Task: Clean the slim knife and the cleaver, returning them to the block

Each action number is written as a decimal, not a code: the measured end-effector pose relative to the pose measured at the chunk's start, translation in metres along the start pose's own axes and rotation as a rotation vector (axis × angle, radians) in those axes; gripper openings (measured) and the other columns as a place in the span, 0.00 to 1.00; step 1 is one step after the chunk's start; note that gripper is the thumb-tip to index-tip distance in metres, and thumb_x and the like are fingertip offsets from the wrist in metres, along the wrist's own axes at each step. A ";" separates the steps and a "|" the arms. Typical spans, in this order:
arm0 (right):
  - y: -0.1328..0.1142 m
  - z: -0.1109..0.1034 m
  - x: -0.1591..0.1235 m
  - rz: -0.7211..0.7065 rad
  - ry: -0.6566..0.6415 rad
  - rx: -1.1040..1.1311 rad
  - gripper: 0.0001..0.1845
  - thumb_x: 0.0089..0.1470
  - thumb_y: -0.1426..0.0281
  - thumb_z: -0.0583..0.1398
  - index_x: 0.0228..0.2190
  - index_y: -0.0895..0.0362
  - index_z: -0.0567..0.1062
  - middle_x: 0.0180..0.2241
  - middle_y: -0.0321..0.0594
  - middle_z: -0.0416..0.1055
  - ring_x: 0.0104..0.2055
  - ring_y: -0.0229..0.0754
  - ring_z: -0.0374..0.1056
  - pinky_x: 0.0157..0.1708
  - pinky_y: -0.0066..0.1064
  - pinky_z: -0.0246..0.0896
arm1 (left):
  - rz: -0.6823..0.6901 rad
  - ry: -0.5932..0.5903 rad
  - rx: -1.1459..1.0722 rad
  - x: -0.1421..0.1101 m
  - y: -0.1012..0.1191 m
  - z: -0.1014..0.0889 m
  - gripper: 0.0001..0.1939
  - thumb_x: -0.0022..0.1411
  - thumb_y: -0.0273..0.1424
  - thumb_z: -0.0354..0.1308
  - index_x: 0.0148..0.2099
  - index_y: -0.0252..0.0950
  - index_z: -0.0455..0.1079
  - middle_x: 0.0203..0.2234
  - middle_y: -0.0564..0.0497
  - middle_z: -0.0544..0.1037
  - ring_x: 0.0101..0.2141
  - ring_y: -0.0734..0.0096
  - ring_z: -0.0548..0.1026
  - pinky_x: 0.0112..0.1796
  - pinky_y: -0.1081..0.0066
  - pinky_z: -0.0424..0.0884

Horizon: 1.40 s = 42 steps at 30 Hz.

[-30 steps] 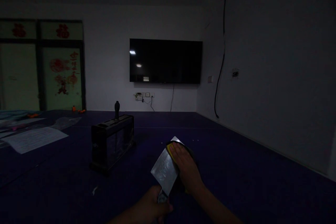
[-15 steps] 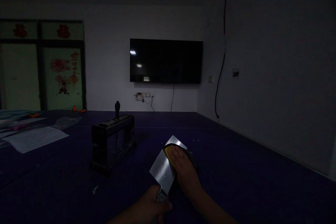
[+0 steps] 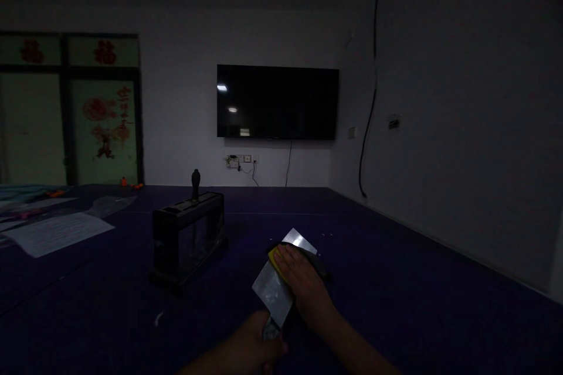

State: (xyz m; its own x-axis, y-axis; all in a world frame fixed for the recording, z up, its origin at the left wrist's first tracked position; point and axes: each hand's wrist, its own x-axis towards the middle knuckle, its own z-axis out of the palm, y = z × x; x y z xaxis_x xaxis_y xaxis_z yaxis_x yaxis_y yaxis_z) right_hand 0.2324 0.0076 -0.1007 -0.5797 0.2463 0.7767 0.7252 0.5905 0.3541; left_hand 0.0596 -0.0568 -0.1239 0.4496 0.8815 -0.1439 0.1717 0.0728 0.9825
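My left hand (image 3: 259, 343) is closed around the handle of a cleaver (image 3: 273, 293), low in the middle of the view. Its broad shiny blade points up and away from me. Across the middle of the blade lies a yellow cloth with a dark edge (image 3: 275, 258). My right hand (image 3: 303, 284) presses this cloth onto the metal, fingers close together. Dark material, seemingly part of the cloth, shows beyond the fingers on the right. The right thumb and the blade's underside are hidden.
On the dark blue table (image 3: 109, 310), a black knife block (image 3: 189, 240) stands left of the cleaver, one dark handle (image 3: 196, 183) rising from it. Papers (image 3: 59, 233) and a clear plastic bag (image 3: 109, 205) lie at left. A television (image 3: 278, 102) hangs on the far wall.
My right hand and the cloth have slid slightly left across the blade. The cleaver has shifted a little to the right at its tip; my left hand keeps its hold.
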 end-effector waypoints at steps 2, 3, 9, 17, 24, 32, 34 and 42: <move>0.002 0.001 -0.001 0.045 0.001 -0.021 0.35 0.53 0.84 0.44 0.61 0.57 0.49 0.60 0.43 0.55 0.62 0.45 0.49 0.55 0.42 0.59 | 0.020 -0.019 0.004 -0.002 0.000 0.000 0.15 0.48 0.33 0.61 0.35 0.36 0.60 0.13 0.63 0.63 0.14 0.83 0.59 0.18 0.79 0.53; 0.002 0.002 -0.002 0.066 -0.004 -0.032 0.36 0.52 0.84 0.44 0.62 0.57 0.48 0.60 0.43 0.54 0.62 0.45 0.49 0.55 0.42 0.58 | 0.026 -0.026 0.008 -0.002 0.001 0.000 0.14 0.48 0.32 0.61 0.35 0.36 0.60 0.13 0.63 0.63 0.14 0.83 0.59 0.18 0.79 0.53; 0.009 0.007 -0.004 0.171 -0.007 -0.099 0.42 0.47 0.88 0.43 0.63 0.55 0.42 0.62 0.41 0.51 0.63 0.43 0.48 0.56 0.42 0.57 | -0.010 -0.009 0.116 -0.009 0.011 -0.001 0.09 0.47 0.27 0.58 0.32 0.35 0.61 0.14 0.61 0.64 0.15 0.82 0.59 0.18 0.79 0.53; 0.015 0.011 -0.007 0.255 0.010 -0.125 0.44 0.47 0.87 0.43 0.63 0.53 0.37 0.62 0.40 0.50 0.62 0.44 0.48 0.55 0.41 0.57 | 0.008 -0.018 0.098 -0.011 0.009 -0.003 0.07 0.47 0.26 0.58 0.29 0.35 0.62 0.14 0.61 0.63 0.16 0.83 0.58 0.19 0.79 0.52; 0.010 0.018 -0.012 0.310 0.041 -0.090 0.42 0.49 0.87 0.42 0.63 0.53 0.38 0.62 0.42 0.51 0.63 0.45 0.45 0.57 0.45 0.54 | 0.039 -0.015 0.038 -0.005 -0.001 -0.003 0.09 0.48 0.28 0.59 0.30 0.35 0.60 0.13 0.63 0.62 0.14 0.83 0.57 0.19 0.79 0.51; 0.006 0.021 -0.017 0.278 0.047 -0.083 0.39 0.51 0.85 0.44 0.63 0.55 0.42 0.62 0.44 0.50 0.63 0.45 0.47 0.57 0.45 0.53 | 0.021 0.009 0.000 -0.002 -0.004 -0.002 0.12 0.48 0.31 0.60 0.33 0.36 0.60 0.12 0.64 0.63 0.13 0.83 0.58 0.18 0.79 0.53; 0.005 0.021 -0.017 0.267 0.050 -0.078 0.38 0.52 0.84 0.44 0.63 0.55 0.43 0.62 0.44 0.50 0.63 0.46 0.47 0.57 0.46 0.54 | 0.024 0.020 -0.014 -0.002 -0.004 -0.001 0.13 0.47 0.31 0.60 0.34 0.35 0.60 0.12 0.64 0.63 0.13 0.83 0.58 0.18 0.79 0.53; -0.006 0.012 -0.011 0.172 0.028 -0.050 0.38 0.51 0.86 0.43 0.62 0.54 0.44 0.61 0.42 0.54 0.62 0.45 0.49 0.56 0.44 0.56 | -0.001 0.019 -0.015 -0.002 0.001 -0.001 0.13 0.49 0.31 0.60 0.35 0.35 0.59 0.12 0.63 0.63 0.13 0.82 0.58 0.17 0.79 0.54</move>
State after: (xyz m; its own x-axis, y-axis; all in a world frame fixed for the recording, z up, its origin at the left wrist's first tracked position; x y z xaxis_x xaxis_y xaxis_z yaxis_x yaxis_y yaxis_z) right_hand 0.2297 0.0104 -0.1173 -0.4353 0.3183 0.8422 0.8307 0.5026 0.2394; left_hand 0.0581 -0.0578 -0.1227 0.4328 0.8901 -0.1430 0.1594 0.0806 0.9839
